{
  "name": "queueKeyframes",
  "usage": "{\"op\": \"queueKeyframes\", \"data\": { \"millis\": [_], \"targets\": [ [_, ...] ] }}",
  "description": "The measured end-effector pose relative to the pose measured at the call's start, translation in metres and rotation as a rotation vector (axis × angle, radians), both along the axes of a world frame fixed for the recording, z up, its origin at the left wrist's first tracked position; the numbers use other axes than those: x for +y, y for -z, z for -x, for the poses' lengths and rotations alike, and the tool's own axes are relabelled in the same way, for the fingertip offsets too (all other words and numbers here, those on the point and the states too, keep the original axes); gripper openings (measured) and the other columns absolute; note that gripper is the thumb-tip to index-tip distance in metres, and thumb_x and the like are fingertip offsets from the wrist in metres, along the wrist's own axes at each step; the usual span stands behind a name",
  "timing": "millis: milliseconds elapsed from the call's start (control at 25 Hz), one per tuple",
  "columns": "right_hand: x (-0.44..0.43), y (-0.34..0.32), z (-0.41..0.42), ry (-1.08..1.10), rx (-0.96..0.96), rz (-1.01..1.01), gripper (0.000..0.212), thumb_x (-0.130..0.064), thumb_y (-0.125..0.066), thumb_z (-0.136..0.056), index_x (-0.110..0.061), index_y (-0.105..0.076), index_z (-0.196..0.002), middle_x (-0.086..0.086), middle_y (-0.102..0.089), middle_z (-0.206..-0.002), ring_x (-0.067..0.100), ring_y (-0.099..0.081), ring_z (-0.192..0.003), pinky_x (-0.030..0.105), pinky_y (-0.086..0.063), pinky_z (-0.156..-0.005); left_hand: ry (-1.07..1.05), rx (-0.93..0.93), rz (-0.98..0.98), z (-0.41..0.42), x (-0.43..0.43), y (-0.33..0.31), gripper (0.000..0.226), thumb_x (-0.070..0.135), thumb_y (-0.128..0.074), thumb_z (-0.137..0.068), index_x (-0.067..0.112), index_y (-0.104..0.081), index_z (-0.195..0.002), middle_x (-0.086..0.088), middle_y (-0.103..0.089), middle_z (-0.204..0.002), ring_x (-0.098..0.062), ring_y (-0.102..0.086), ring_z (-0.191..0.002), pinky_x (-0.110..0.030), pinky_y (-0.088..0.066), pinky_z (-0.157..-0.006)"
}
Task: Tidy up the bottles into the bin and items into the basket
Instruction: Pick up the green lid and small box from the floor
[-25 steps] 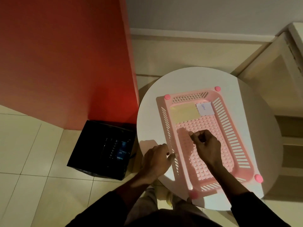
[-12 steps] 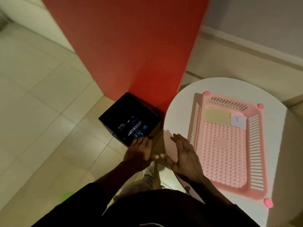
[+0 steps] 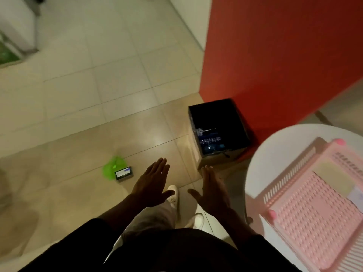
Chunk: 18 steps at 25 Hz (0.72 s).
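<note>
Bin point(image 3: 216, 114) sits on the floor against the red wall point(image 3: 275, 55), just left of the bench point(image 3: 275, 150). I can make out something with labels down inside it, but it's too dark to say what. Basket point(image 3: 282, 185) is on the bench, with a yellowish pad point(image 3: 334, 179) and a white slip point(image 3: 356, 195) lying in its far end. Well left of the bin, a green thing point(image 3: 113, 166) lies on the floor with a small dark box point(image 3: 124, 173) touching it. Left hand point(image 3: 152, 185) and right hand point(image 3: 213, 190) both hang over the floor, fingers straight and spread flat, holding nothing.
</note>
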State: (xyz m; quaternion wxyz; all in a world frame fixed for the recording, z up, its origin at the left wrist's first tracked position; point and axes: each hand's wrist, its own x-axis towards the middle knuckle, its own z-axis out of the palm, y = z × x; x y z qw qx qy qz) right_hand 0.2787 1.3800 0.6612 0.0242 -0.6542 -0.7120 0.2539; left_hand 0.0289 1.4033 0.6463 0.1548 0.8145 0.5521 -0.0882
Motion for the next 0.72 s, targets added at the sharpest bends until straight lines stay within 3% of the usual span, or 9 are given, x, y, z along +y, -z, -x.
{"op": "queueKeyframes", "data": {
  "millis": [200, 440, 720],
  "targets": [
    [-0.002, 0.02, 0.072, -0.194, -0.046, 0.069, 0.108, -0.082, -0.041, -0.089, -0.011, -0.01, -0.164, 0.014, -0.014, -0.171, 0.029, -0.012, -0.158, 0.039, -0.017, -0.126, -0.221, 0.02, 0.058, 0.086, -0.042, 0.006, 0.109, 0.076, -0.048, -0.092, 0.004, -0.013, -0.166, -0.017, -0.003, -0.175, -0.031, 0.002, -0.163, -0.038, 0.001, -0.129],
    [0.009, 0.031, 0.145, -0.217, -0.105, 0.04, 0.104, -0.078, -0.046, -0.091, -0.007, -0.019, -0.162, 0.016, -0.025, -0.168, 0.03, -0.02, -0.157, 0.038, -0.022, -0.126, -0.25, 0.009, 0.103, 0.176, -0.068, 0.015, 0.107, 0.072, -0.048, -0.095, 0.002, -0.009, -0.166, -0.02, -0.001, -0.175, -0.032, 0.001, -0.163, -0.041, -0.006, -0.132],
    [0.003, 0.037, 0.312, -0.094, -0.072, 0.105, 0.099, -0.071, -0.052, -0.093, -0.002, -0.024, -0.159, 0.02, -0.032, -0.163, 0.033, -0.028, -0.153, 0.04, -0.026, -0.124, -0.157, 0.077, 0.175, 0.357, -0.062, 0.023, 0.109, 0.072, -0.049, -0.094, 0.003, -0.005, -0.166, -0.019, 0.004, -0.175, -0.033, 0.005, -0.163, -0.04, -0.002, -0.132]
  ]
}}
